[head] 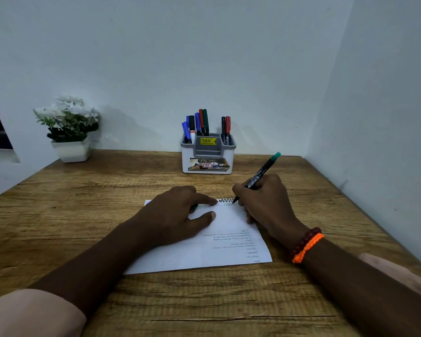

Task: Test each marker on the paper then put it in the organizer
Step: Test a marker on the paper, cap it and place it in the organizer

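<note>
potted plant (pixel 68 127) beside organizer (pixel 208 154)

White flower pot (pixel 69 132) far-left on wooden table (pixel 83 190).

I wore a pale pinkish-beige top, its left sleeve (pixel 32 312) pushed up above the elbow so the forearm was bare. The right sleeve (pixel 399 273) showed only as a pale strip along the arm. On my right wrist sat a bracelet of dark red beads (pixel 304 242), and just beside it a braided bright orange band (pixel 308 248).
</note>
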